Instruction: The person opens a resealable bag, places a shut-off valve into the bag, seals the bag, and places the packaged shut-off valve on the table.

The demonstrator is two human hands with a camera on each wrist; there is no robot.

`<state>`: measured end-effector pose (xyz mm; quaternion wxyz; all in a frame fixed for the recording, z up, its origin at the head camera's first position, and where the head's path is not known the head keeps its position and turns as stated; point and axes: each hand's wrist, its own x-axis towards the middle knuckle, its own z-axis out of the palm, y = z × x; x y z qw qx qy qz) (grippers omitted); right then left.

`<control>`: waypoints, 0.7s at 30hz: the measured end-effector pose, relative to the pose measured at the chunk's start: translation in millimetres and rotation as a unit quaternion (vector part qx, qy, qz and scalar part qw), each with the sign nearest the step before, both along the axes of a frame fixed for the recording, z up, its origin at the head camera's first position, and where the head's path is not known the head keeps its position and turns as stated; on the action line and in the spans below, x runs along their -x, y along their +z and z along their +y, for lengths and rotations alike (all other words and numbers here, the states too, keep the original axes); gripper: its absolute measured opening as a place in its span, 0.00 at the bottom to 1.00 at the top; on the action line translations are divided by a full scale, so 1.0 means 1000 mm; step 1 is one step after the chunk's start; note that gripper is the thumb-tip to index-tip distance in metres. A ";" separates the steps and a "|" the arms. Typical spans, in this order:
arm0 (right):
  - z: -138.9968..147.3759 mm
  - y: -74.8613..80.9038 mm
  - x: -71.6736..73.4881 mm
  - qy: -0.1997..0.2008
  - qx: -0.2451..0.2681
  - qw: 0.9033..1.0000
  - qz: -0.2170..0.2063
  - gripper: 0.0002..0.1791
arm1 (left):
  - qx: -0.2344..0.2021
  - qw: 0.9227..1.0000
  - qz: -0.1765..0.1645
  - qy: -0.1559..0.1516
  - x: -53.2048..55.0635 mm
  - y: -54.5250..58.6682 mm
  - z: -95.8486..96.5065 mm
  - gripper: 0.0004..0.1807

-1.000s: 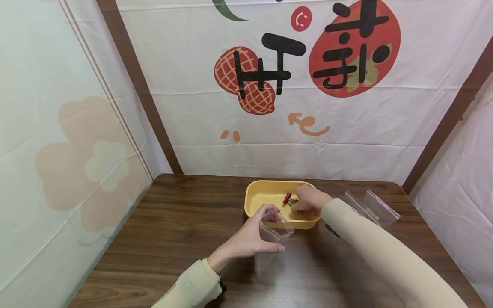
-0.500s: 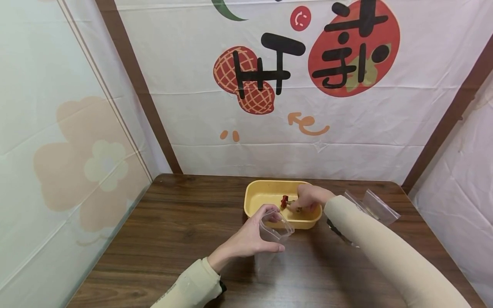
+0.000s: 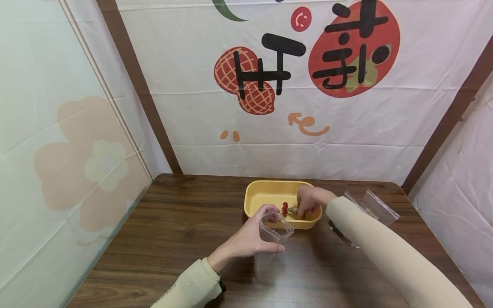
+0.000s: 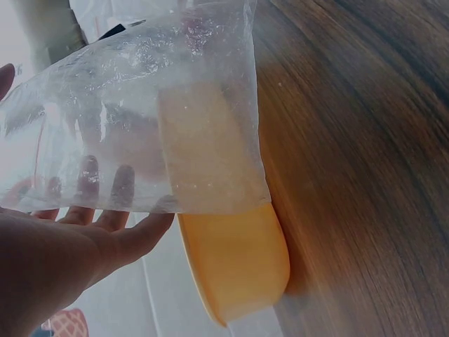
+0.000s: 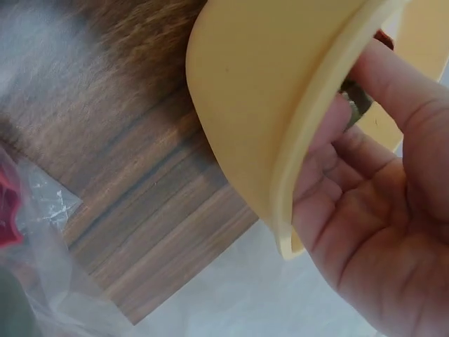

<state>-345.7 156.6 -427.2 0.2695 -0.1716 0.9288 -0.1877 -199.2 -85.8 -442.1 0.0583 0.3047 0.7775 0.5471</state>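
Observation:
My left hand point(image 3: 246, 239) holds a clear zip bag point(image 3: 278, 233) by its mouth, which gapes between thumb and fingers. In the left wrist view the bag point(image 4: 119, 133) looks empty, with fingers showing through its film. A yellow plastic basin point(image 3: 265, 188) stands just beyond it. Inside the basin, my right hand point(image 3: 311, 199) pinches a small brass valve with a red handwheel point(image 3: 285, 209). Its handwheel points left toward the bag. From the right wrist, curled fingers point(image 5: 393, 77) reach over the basin's rim, hiding most of the brass body point(image 5: 356, 102).
Right of the basin lie more clear zip bags point(image 3: 379, 209), partly behind my right sleeve. A red piece point(image 5: 8, 203) shows in clear film in the right wrist view. The wooden table point(image 3: 185, 222) meets a printed white cloth point(image 3: 215, 158) at its back edge.
My right hand has shifted slightly right inside the basin, and the valve's red handwheel has moved toward the near wall. The left hand and its bag have stayed put.

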 end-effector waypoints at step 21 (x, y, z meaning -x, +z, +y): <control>0.005 0.013 -0.006 0.039 0.047 0.994 0.089 0.10 | -0.007 1.000 0.010 -0.007 0.000 -0.001 0.003 0.43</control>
